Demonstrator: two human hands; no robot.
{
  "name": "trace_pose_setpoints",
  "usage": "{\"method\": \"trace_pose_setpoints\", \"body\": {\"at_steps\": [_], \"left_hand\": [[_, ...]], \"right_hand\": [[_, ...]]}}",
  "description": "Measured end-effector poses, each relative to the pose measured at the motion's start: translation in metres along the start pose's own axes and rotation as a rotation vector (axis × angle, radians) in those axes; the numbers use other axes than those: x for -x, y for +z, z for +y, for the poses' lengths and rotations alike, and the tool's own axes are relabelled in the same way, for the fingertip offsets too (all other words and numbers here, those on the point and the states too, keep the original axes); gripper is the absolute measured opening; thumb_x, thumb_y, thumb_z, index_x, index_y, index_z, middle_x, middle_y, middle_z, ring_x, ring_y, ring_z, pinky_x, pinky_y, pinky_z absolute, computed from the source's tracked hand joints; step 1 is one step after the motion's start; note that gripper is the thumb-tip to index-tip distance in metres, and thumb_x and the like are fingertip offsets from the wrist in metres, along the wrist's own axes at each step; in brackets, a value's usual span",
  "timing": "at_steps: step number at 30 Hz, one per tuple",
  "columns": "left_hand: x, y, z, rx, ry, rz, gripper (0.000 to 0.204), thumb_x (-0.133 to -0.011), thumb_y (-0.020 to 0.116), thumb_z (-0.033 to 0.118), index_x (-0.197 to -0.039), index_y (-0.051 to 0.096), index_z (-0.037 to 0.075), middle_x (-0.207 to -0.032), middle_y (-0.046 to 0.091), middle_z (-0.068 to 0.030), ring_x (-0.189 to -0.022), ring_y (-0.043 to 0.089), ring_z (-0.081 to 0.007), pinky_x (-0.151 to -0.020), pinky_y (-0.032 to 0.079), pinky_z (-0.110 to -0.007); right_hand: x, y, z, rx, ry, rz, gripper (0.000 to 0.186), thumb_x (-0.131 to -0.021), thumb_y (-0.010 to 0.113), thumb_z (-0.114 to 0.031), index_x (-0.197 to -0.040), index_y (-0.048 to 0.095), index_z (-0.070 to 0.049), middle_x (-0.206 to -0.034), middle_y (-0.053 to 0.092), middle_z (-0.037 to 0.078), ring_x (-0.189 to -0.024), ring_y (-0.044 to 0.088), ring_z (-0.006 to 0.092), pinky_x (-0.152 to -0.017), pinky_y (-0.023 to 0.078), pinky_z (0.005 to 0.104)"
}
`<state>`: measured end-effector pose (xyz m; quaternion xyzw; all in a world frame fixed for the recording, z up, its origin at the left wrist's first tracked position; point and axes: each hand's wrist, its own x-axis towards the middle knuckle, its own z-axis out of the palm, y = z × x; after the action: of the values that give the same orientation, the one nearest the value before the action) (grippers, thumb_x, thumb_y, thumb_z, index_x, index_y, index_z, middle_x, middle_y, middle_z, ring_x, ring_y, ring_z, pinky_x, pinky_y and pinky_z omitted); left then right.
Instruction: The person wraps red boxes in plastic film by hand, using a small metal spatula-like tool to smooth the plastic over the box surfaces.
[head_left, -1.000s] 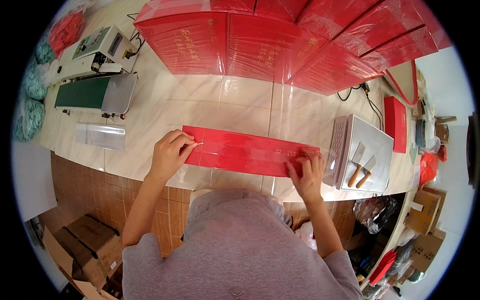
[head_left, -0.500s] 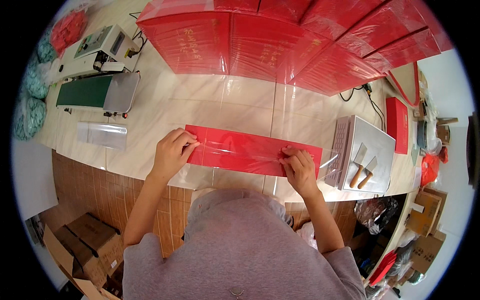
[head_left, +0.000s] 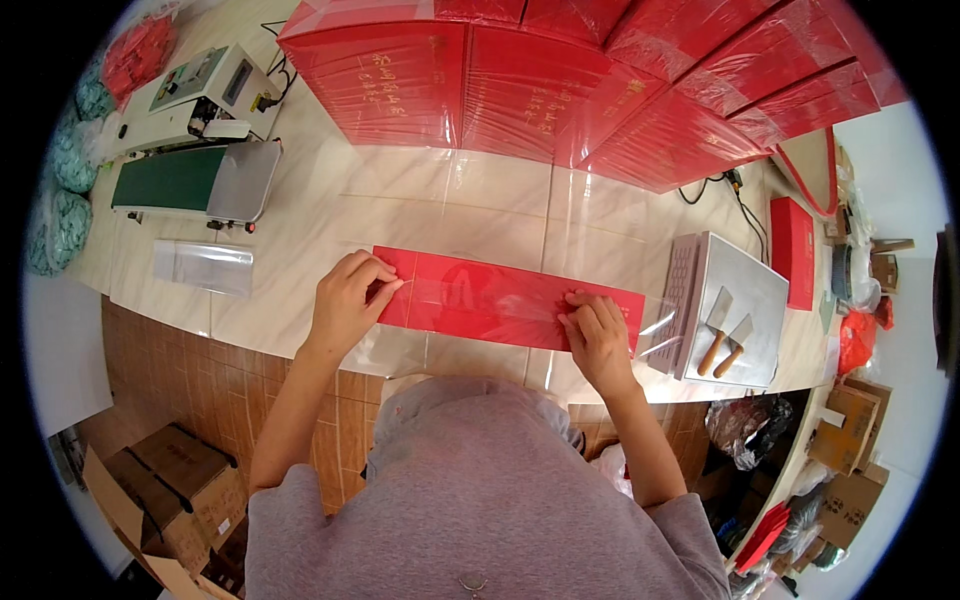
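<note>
A long flat red strip (head_left: 485, 298) lies slightly slanted on the table in front of me, with glossy clear plastic film (head_left: 658, 318) over it that sticks out past its right end. My left hand (head_left: 350, 295) is at the strip's left end, thumb and fingertips pinched together on the film's edge. Over the right part of the strip, my right hand (head_left: 598, 335) has its thumb and fingers closed on the film. Whether either pinch also takes in the red strip is hidden by the fingers.
Plastic-wrapped red boxes (head_left: 400, 85) are stacked at the back. To the left stand a machine with a green belt (head_left: 165, 182) and a clear plastic sheet (head_left: 203, 268). On the right, two scrapers (head_left: 717, 330) lie on a silver metal case (head_left: 762, 300), beside a red box (head_left: 793, 250).
My left hand has shifted slightly to the right, and the film's crease near it has moved right too. The film over the strip's middle looks smoother. My right hand stays about in place.
</note>
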<state>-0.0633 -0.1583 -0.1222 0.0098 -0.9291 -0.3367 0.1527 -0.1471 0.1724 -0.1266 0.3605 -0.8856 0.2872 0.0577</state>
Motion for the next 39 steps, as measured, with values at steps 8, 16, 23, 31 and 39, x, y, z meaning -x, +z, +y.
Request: {"method": "trace_pose_setpoints", "body": {"at_steps": [8, 16, 23, 31, 39], "left_hand": [[-0.003, 0.000, 0.013, -0.002, -0.173, -0.149, 0.022, -0.080, 0.070, 0.003, -0.099, 0.060, 0.006, -0.100, 0.061, -0.0083, -0.091, 0.059, -0.0254, -0.079, 0.047, -0.039], [-0.016, 0.054, 0.077, -0.144, 0.068, -0.231, 0.068, -0.075, 0.078, 0.035, -0.132, 0.052, 0.011, -0.131, 0.054, -0.0100, -0.129, 0.045, -0.0299, -0.115, 0.022, -0.051], [-0.022, 0.065, 0.066, -0.183, -0.056, -0.364, 0.067, -0.076, 0.077, 0.040, -0.132, 0.053, 0.012, -0.130, 0.057, -0.0110, -0.129, 0.048, -0.0251, -0.116, 0.018, -0.054], [-0.022, 0.067, 0.065, -0.164, -0.082, -0.317, 0.053, -0.075, 0.079, 0.033, -0.120, 0.060, 0.012, -0.128, 0.060, -0.0115, -0.126, 0.051, -0.0251, -0.117, 0.019, -0.052], [-0.027, 0.070, 0.071, -0.136, -0.074, -0.315, 0.054, -0.077, 0.077, 0.032, -0.123, 0.058, 0.011, -0.129, 0.059, -0.0126, -0.131, 0.048, -0.0259, -0.118, 0.016, -0.052]], "right_hand": [[-0.017, -0.012, -0.005, 0.088, 0.160, -0.084, 0.038, -0.070, 0.079, -0.012, -0.097, 0.053, -0.005, -0.106, 0.053, 0.013, -0.099, 0.050, 0.0333, -0.083, 0.040, 0.0428], [-0.026, -0.015, -0.007, 0.107, 0.229, -0.150, 0.036, -0.070, 0.080, -0.010, -0.090, 0.051, -0.007, -0.099, 0.050, 0.012, -0.096, 0.048, 0.0327, -0.085, 0.040, 0.0432], [-0.023, -0.013, -0.009, 0.129, 0.248, -0.152, 0.036, -0.069, 0.081, -0.011, -0.089, 0.051, -0.007, -0.100, 0.051, 0.012, -0.097, 0.048, 0.0324, -0.084, 0.040, 0.0431], [-0.022, -0.027, 0.008, -0.013, 0.238, 0.007, 0.034, -0.073, 0.079, -0.017, -0.096, 0.058, -0.005, -0.102, 0.056, 0.012, -0.099, 0.052, 0.0327, -0.083, 0.042, 0.0431], [0.099, -0.098, 0.181, 0.909, 1.055, 0.256, 0.025, -0.084, 0.071, -0.025, -0.094, 0.063, -0.004, -0.098, 0.064, 0.015, -0.102, 0.058, 0.0346, -0.088, 0.047, 0.0426]]}}
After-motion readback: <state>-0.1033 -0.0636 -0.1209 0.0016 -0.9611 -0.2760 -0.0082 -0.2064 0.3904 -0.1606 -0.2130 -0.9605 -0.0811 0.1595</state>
